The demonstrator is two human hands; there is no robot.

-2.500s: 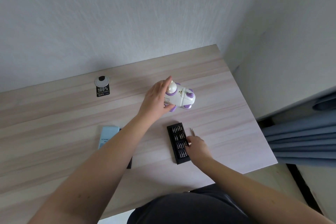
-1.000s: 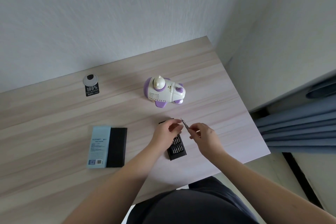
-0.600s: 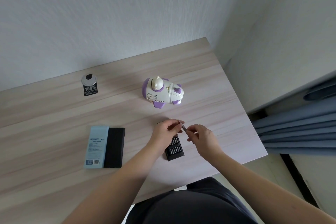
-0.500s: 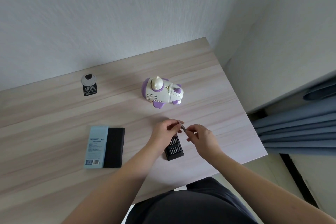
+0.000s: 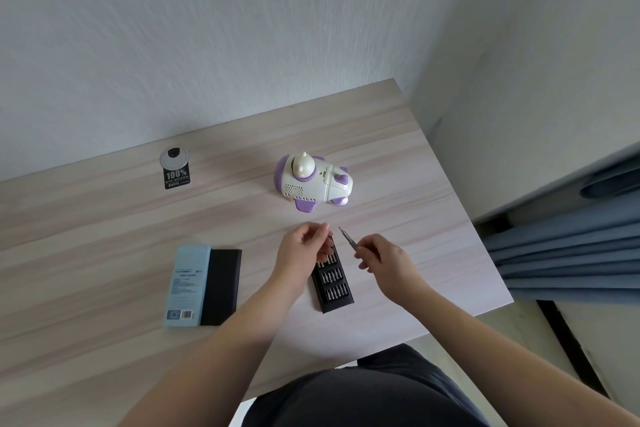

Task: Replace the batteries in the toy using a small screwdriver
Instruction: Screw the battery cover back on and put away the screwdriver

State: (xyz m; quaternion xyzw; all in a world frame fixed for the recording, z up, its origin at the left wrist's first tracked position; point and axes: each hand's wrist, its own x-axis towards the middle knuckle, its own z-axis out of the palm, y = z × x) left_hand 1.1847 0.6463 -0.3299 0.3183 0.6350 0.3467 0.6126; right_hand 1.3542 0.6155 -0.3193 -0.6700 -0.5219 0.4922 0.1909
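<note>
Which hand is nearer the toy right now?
Left. The left hand sits just below the toy, over the bit tray; the right hand, holding the screwdriver, is lower and farther right.

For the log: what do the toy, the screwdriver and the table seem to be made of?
Toy: looks like glossy moulded plastic, white with purple parts and a dotted grille. Screwdriver, held in the right hand: thin grey shaft, probably metal. Table: pale matte wood-grain surface, possibly laminate rather than solid wood.

White-and-purple toy (image 5: 313,182) lies on its side; slim screwdriver (image 5: 348,239) points up-left.
</note>
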